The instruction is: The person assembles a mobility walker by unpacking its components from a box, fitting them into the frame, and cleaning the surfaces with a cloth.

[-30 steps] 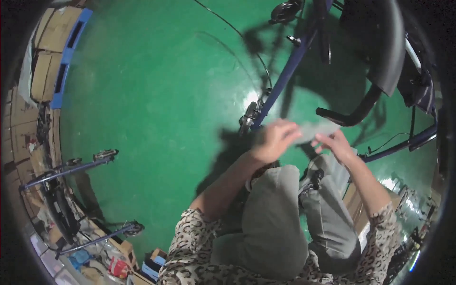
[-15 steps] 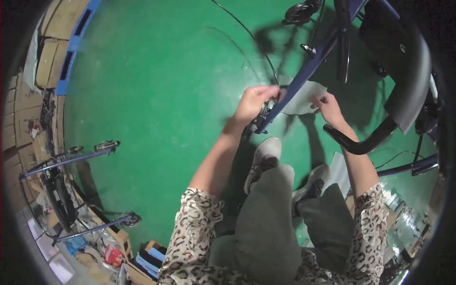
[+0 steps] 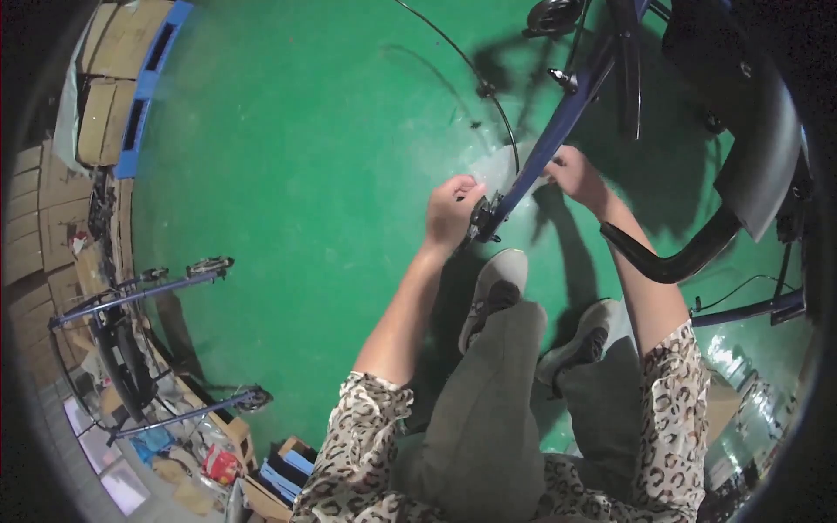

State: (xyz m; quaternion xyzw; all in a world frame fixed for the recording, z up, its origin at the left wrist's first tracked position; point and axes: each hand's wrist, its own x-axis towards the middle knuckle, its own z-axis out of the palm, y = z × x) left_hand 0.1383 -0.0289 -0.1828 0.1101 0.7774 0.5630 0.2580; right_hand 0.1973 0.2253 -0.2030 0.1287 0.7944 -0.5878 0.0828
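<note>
A blue bicycle frame tube (image 3: 554, 131) slants down between my two hands, with a dark metal mechanism (image 3: 482, 218) at its lower end. My left hand (image 3: 450, 213) is just left of that mechanism, its fingers curled; whatever may be in them is hidden. On the tube's other side, my right hand (image 3: 577, 177) pinches the edge of a thin whitish sheet (image 3: 495, 168). This sheet passes behind the tube and spreads to its left, above my left hand. A black cable (image 3: 475, 74) hangs in an arc down to the sheet.
A black curved bar (image 3: 667, 266) and a grey padded part (image 3: 758, 166) stand close to my right forearm. Another blue frame (image 3: 131, 301) lies at left among cardboard boxes (image 3: 103, 122) and a blue pallet (image 3: 139, 113). My shoes (image 3: 497, 283) rest on the green floor (image 3: 288, 174).
My left hand has drawn back down and left from the tube. My right hand has moved left and up to the tube, and the sheet now shows mostly left of it.
</note>
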